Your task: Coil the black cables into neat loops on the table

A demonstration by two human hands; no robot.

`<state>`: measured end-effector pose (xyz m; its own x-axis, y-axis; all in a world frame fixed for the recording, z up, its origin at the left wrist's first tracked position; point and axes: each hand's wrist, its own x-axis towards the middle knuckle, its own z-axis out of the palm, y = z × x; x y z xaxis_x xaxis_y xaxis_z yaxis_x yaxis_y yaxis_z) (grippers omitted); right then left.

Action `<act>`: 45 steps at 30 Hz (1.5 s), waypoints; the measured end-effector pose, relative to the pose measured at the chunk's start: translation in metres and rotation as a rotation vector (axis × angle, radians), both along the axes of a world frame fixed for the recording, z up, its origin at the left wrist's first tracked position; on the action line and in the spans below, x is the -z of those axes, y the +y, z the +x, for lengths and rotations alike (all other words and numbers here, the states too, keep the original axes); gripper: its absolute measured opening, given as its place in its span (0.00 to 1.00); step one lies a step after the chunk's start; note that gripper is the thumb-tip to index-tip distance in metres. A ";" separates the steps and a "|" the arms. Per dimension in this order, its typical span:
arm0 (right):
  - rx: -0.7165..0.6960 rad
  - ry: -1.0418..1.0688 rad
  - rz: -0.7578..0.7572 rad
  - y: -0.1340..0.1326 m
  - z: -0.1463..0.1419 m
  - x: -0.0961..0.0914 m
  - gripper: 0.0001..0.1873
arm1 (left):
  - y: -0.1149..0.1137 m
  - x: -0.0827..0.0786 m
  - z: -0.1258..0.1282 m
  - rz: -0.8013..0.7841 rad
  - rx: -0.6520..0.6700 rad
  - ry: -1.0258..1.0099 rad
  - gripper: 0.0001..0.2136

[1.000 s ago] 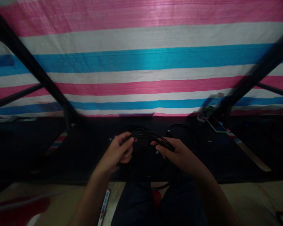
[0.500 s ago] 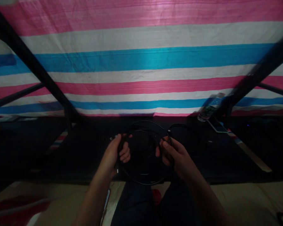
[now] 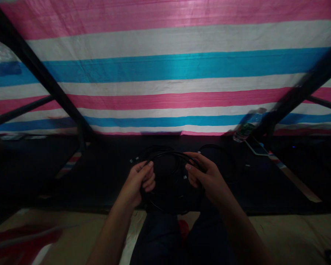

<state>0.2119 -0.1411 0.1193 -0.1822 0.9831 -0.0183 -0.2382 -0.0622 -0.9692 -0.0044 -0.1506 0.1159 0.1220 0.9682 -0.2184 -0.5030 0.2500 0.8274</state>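
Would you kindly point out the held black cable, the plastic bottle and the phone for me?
Held black cable (image 3: 171,152): head view, upper arc of its loop.
Plastic bottle (image 3: 245,129): head view, green label.
Phone (image 3: 256,147): head view, middle of its dark face.

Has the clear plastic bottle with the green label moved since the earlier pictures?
No. The bottle keeps its place just left of the slanted black metal post; both shift slightly right together, as the whole view does.

A looped cable (image 3: 171,152) is held by the left hand (image 3: 138,181) and right hand (image 3: 206,176); a bottle (image 3: 245,129) is seen near a phone (image 3: 257,148).
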 end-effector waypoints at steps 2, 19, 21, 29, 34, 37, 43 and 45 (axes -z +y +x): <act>-0.104 0.115 -0.018 -0.002 0.004 0.005 0.22 | 0.003 -0.002 -0.003 -0.034 -0.047 -0.125 0.24; -0.124 0.360 -0.024 -0.004 0.033 0.009 0.20 | -0.005 -0.007 -0.015 0.030 0.127 -0.053 0.15; -0.128 0.432 -0.079 -0.005 0.032 0.009 0.26 | -0.006 -0.007 -0.016 0.032 0.110 -0.043 0.12; -0.066 0.471 -0.080 -0.014 0.027 0.006 0.34 | -0.005 -0.003 -0.009 0.050 0.024 0.049 0.23; -0.159 0.295 -0.106 -0.020 0.023 0.020 0.26 | 0.001 0.004 -0.006 0.037 -0.132 0.082 0.13; -0.034 0.224 -0.130 -0.020 0.026 0.026 0.12 | 0.000 0.007 -0.003 0.051 -0.077 0.155 0.14; 0.076 -0.028 -0.089 -0.012 0.037 0.031 0.16 | 0.001 0.010 0.001 0.001 -0.046 0.032 0.21; 0.077 -0.077 -0.093 -0.012 0.039 0.032 0.16 | 0.004 0.011 0.000 0.024 -0.059 0.007 0.15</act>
<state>0.2510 -0.1530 0.0869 -0.1005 0.9876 -0.1206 -0.1713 -0.1366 -0.9757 -0.0045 -0.1469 0.1052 0.0627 0.9786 -0.1959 -0.5108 0.2001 0.8361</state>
